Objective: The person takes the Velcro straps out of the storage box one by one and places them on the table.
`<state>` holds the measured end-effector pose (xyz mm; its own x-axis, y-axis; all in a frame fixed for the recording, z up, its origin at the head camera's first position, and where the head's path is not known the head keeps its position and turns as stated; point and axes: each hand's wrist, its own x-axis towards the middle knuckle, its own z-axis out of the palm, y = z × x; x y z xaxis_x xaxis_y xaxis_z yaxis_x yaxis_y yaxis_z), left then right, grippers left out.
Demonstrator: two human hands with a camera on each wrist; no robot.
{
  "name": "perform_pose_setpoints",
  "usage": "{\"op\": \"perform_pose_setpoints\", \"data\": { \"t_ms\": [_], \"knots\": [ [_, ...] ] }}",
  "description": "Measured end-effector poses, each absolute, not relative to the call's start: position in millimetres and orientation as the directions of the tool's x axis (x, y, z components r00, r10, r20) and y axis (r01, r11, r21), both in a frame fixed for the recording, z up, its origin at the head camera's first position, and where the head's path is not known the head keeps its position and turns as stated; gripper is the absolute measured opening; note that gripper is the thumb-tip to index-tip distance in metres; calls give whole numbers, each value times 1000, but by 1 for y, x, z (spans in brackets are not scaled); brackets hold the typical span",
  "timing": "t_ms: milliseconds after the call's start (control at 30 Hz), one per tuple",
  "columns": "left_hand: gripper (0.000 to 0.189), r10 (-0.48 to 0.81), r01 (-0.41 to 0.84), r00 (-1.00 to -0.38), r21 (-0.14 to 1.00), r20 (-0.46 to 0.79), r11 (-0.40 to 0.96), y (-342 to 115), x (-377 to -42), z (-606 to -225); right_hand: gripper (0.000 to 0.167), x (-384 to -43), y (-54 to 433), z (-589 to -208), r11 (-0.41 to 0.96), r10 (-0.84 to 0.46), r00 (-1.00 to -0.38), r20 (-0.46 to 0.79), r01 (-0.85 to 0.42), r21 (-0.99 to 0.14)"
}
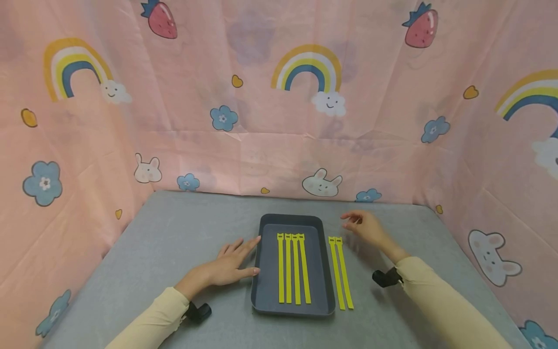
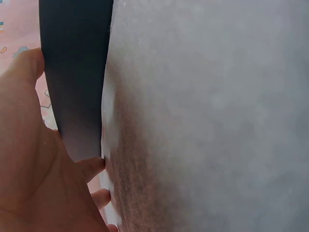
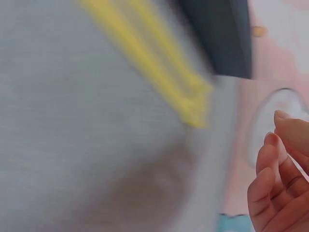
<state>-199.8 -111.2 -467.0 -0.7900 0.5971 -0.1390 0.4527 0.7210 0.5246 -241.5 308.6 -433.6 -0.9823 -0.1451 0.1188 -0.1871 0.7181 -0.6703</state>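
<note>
Several yellow strap-style cable ties [image 1: 288, 271] lie side by side, lengthwise, in a dark grey rectangular tray [image 1: 267, 286] in the head view. Outside the tray's right wall, two more yellow cable ties [image 1: 344, 276] rest on the table. My left hand [image 1: 227, 264] touches the tray's left side with its thumb and fingers extended; the left wrist view shows the tray wall [image 2: 75, 72] against those fingers. Above and right of the two loose ties hovers my right hand [image 1: 366, 228], fingers loosely bent with nothing between them. These ties [image 3: 159, 72] look blurred in the right wrist view.
A grey table [image 1: 187, 223] carries everything. Pink printed cloth [image 1: 244, 160] hangs along its back and both sides. A black wrist-worn device [image 1: 198, 312] sits at the left wrist, another black device [image 1: 387, 277] at the right.
</note>
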Motion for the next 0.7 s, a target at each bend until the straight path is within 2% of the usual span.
{"op": "perform_pose_setpoints", "data": {
  "t_ms": [167,333,700],
  "knots": [
    [84,595,454,-791,518,-139,725,-112,-200,-468,30,-243,304,-393,706,-151,-981,118,-191,-682],
    [85,599,455,-790,527,-132,717,-112,-200,-467,35,-240,293,-374,689,-164,-984,66,-162,-707],
    [86,593,446,-792,527,-145,724,-113,-200,-468,43,-231,242,-401,589,-201,-979,41,-154,-794]
  ]
}}
